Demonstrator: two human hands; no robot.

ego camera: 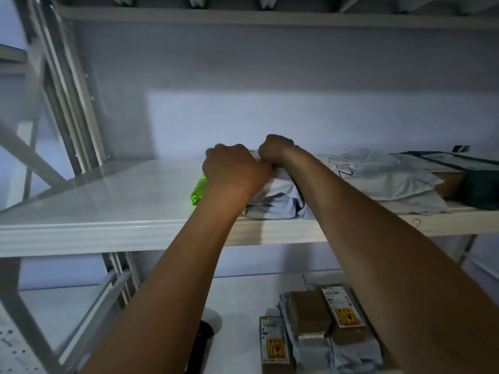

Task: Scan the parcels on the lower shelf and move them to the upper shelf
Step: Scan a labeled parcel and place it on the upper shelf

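1. A soft, crumpled pale grey-blue plastic mailer parcel [272,202] lies on the upper shelf [108,201], a smooth, glossy white board, close to its front edge; a bright green crinkled plastic packet [198,192] sits just beside the parcel's left end.
2. The left hand [233,171] is on top of the parcel, its grip closed, fingers curled down into the wrapping and out of sight; the right hand [275,149], touching the left, is likewise fisted in a closed grip on the parcel's far edge.
3. Further right on the same shelf lie wrinkled pale mailers [383,174], overlapping; beside them stands a dark green box [483,184].
4. On the lower shelf [237,298], flat brown cardboard boxes [307,311], some with yellow-and-white labels, lie on limp pale blue bags [351,354].
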